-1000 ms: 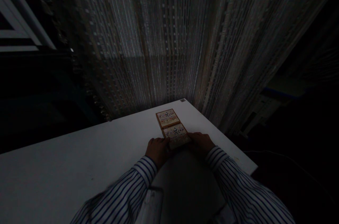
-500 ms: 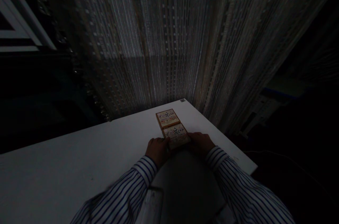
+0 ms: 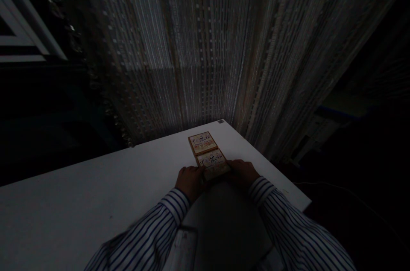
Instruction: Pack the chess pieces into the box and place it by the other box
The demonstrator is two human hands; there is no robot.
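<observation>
Two flat, squarish boxes with brown edges and cream tops printed with dark lettering lie in line on the white table. The far box (image 3: 203, 142) touches or nearly touches the near box (image 3: 212, 159). Around the near box's left side my left hand (image 3: 191, 180) is closed, thumb at its edge. On the opposite side my right hand (image 3: 242, 172) grips the same box, fingers mostly in shadow. The near box's front edge is dark and hard to make out. Both sleeves are striped blue and white.
The white table (image 3: 128, 185) ends in a corner by the bead-and-string curtain (image 3: 192, 49). A small dark square patch (image 3: 221, 121) marks that corner. A pale rectangular object (image 3: 182, 247) lies by my left forearm. A thin cable (image 3: 333, 185) runs at the right.
</observation>
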